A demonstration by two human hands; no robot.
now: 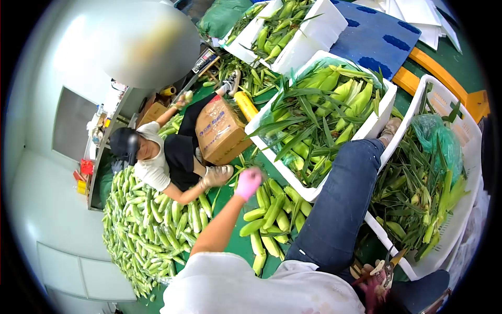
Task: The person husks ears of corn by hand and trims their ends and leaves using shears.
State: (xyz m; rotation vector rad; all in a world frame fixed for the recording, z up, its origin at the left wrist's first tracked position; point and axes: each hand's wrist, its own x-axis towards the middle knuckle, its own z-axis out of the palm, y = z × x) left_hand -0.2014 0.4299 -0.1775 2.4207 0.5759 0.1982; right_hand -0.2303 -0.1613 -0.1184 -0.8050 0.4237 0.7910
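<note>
My left hand [249, 182], in a pink glove, reaches out over the green floor beside a small pile of partly husked corn ears [274, 212]. Its fingers look curled closed, and what they hold, if anything, is too blurred to tell. Low at the right, by my leg, my right hand [372, 293] in a reddish glove is closed around pruning shears [386, 272]. Part of that hand is hidden in shadow. A white foam box [306, 191] full of unhusked corn [334, 94] stands just beyond my knee.
A white basket [473, 136] of husks and leaves is at my right. Opposite sits a co-worker [151, 152] with gloved hands, beside a cardboard box [222, 128] and a large heap of wrapped corn [141, 225]. Farther back are another foam box [319, 31] and a blue pallet [366, 31].
</note>
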